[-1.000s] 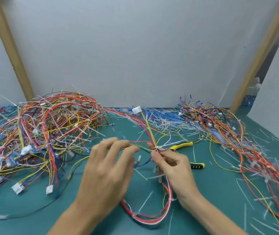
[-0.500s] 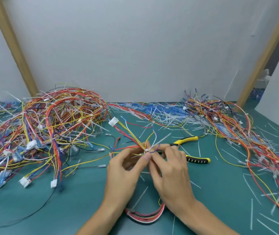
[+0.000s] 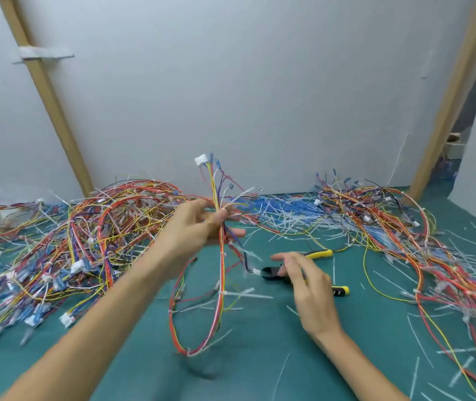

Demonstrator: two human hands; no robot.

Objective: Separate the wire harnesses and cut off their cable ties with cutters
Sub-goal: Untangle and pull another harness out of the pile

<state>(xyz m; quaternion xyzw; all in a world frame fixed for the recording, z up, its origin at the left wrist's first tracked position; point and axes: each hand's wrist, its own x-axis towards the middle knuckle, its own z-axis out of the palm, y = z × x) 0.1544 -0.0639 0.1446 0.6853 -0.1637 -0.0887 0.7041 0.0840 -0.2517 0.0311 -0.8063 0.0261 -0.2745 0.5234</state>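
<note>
Logging item one: a single harness of red, yellow and white wires, lifted clear over the middle of the green table mat, white plastic connector uppermost, loop hanging down. My left hand is clamped round its stem.

Item two: white nylon cable ties on that loop, long tails uncut.

Item three: black-nosed cutters with yellow-and-black handles, lying just right of the loop. My right hand is over them, fingers loose and not closed round the handles, as far as the blur lets me tell.

Item four: a large tangled heap of multicoloured harnesses towards the left edge, ties visible; I judge it unprocessed.

Item five: a looser spread of wires along the right edge, and white tie offcuts littering the far edge. Some cutting looks done; most remains.
</note>
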